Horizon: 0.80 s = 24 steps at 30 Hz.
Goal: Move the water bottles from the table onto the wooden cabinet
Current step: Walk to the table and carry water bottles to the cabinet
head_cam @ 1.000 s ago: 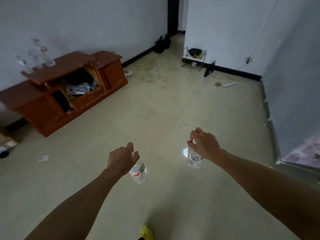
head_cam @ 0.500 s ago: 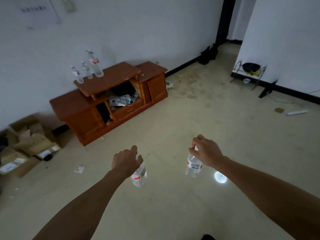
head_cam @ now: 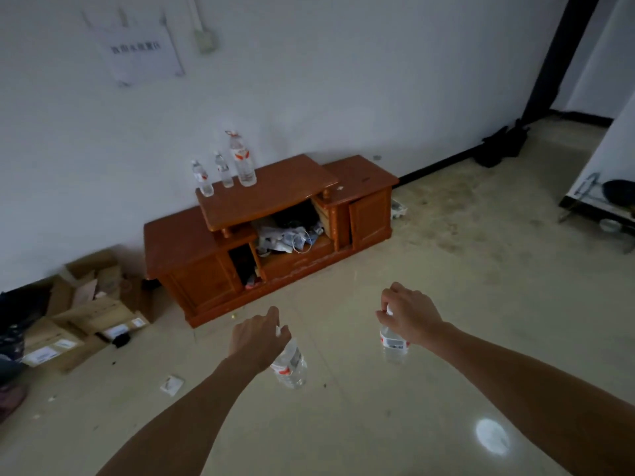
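Note:
My left hand [head_cam: 256, 338] grips the top of a clear water bottle [head_cam: 292, 367] that hangs tilted below it. In my right hand [head_cam: 410, 314] a second clear bottle [head_cam: 394, 345] with a white label hangs by its neck. Both are held out over the floor, short of the wooden cabinet [head_cam: 268, 231], which stands against the white wall ahead. On its raised top shelf stand three bottles: two small ones [head_cam: 203, 178] [head_cam: 224, 170] and a taller one [head_cam: 242, 159]. The table is out of view.
Open cardboard boxes [head_cam: 86, 314] lie on the floor left of the cabinet. The cabinet's open middle bay holds crumpled clutter [head_cam: 288, 235]. A metal rack [head_cam: 604, 204] stands at the far right by a white partition. A scrap of paper [head_cam: 171, 384] lies on the floor.
The view has swung left and come closer to the cabinet, which now sits in the middle ahead. Both hands still carry their bottles in the same way.

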Tool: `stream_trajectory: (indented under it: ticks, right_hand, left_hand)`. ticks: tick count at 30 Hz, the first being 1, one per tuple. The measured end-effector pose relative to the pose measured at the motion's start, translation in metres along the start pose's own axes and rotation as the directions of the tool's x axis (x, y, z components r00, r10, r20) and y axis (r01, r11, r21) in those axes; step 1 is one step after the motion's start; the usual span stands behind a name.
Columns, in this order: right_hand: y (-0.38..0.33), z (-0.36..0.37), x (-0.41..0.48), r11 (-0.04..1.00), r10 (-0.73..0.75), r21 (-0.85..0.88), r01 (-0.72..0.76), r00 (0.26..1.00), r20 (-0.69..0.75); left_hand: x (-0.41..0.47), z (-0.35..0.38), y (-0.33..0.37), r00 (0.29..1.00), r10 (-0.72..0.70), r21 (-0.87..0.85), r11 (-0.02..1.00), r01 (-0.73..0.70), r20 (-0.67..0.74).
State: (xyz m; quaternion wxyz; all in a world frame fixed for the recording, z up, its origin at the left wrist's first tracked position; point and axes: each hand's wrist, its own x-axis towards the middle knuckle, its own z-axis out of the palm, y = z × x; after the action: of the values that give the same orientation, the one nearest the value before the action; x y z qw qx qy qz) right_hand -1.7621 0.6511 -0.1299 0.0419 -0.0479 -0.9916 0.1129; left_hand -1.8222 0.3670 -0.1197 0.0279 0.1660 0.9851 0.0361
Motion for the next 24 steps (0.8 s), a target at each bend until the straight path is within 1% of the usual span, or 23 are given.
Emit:
stream_trajectory:
  ticks: [5, 8, 13, 16, 17, 18, 21, 24]
  right_hand:
    - [0.01, -0.004, 0.136, 0.995, -0.094, -0.016, 0.094, 0.996, 0.008]
    - [0.011, 0.002, 0.196, 0.994, -0.113, 0.009, 0.112, 0.993, 0.036]
    - [0.007, 0.034, 0.316, 0.988, -0.153, 0.027, 0.151, 0.985, 0.081]
    - [0.002, 0.046, 0.382, 0.986, -0.165, 0.019, 0.164, 0.98, 0.108]
    - [-0.003, 0.047, 0.42, 0.984, -0.177, 0.007, 0.177, 0.978, 0.107]
    - [-0.005, 0.047, 0.44, 0.985, -0.169, 0.009, 0.169, 0.979, 0.111]
    - [-0.016, 0.044, 0.515, 0.988, -0.153, 0.005, 0.153, 0.986, 0.06]
    - [-0.024, 0.05, 0.579, 0.989, -0.147, -0.001, 0.148, 0.987, 0.063]
  left_hand:
    - [0.097, -0.013, -0.016, 0.992, -0.117, -0.05, 0.992, 0.116, -0.036]
    - [0.147, -0.009, -0.031, 0.99, -0.14, -0.061, 0.988, 0.139, -0.014]
    - [0.266, 0.008, -0.076, 0.987, -0.161, -0.03, 0.987, 0.161, 0.017]
    - [0.331, 0.006, -0.103, 0.987, -0.159, -0.014, 0.987, 0.16, 0.035]
    - [0.367, 0.001, -0.118, 0.989, -0.147, -0.009, 0.989, 0.148, 0.017]
    - [0.384, -0.005, -0.124, 0.988, -0.155, -0.024, 0.988, 0.155, 0.008]
    - [0.461, -0.03, -0.153, 0.985, -0.168, -0.033, 0.986, 0.166, -0.044]
    - [0.524, -0.046, -0.174, 0.978, -0.203, -0.074, 0.977, 0.2, -0.037]
